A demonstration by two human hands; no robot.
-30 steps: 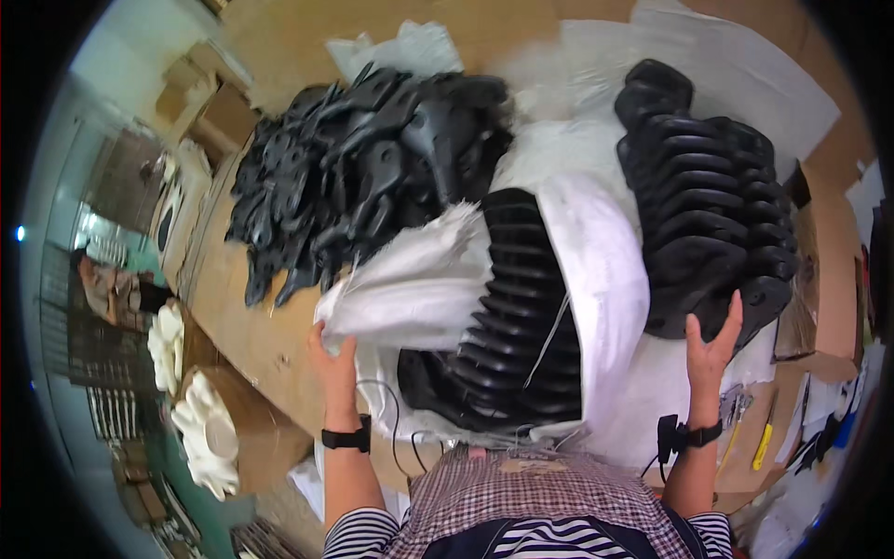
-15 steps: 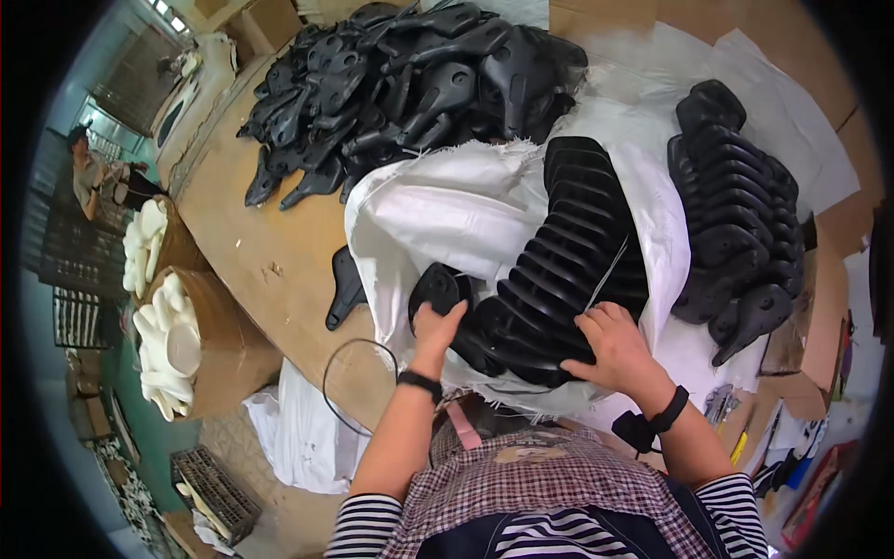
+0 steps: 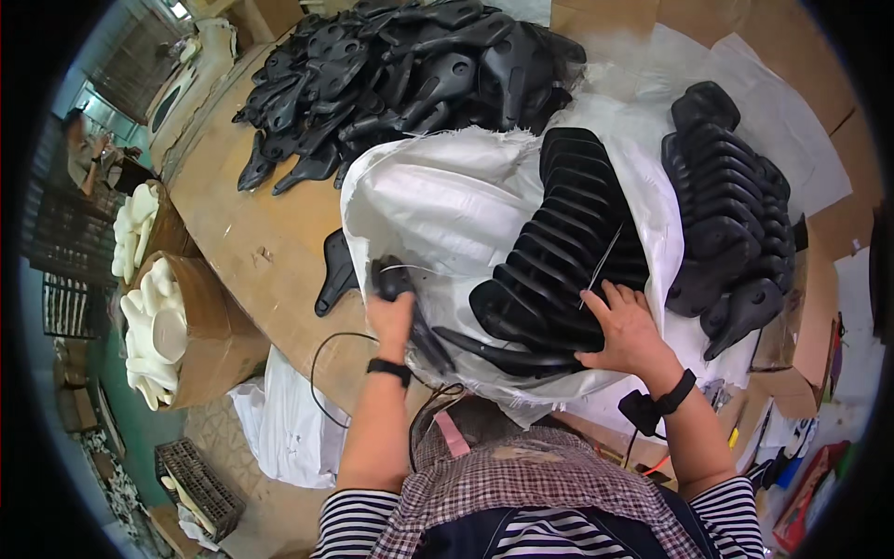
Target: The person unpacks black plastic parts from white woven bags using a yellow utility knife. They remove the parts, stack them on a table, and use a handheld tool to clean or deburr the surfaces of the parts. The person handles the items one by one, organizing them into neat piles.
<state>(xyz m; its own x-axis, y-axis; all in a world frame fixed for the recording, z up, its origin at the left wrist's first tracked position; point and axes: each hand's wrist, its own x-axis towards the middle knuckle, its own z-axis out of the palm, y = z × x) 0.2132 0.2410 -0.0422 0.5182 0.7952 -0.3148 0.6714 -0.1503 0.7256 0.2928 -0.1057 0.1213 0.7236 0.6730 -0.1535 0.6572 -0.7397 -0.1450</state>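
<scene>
A white woven sack, its mouth spread wide, lies on the table in front of me. Inside it, a row of nested black moulded parts leans toward the right wall. My left hand grips a single black moulded part by its upper end, at the sack's left side. Below the row, another black part lies sideways near the front rim. My right hand rests against the row's near right end, thumb and fingers spread. A thin pale strand crosses the row beside those fingers.
A large heap of black parts covers the table's far side. Another nested stack stands right of the sack, and one loose part lies left of it. A dark cable loop hangs near my left forearm. Cartons hold cream-coloured pieces.
My left hand has moved left, pulling its black part away from the row and tilting it. The right hand has risen slightly along the row, with its fingers still spread.
</scene>
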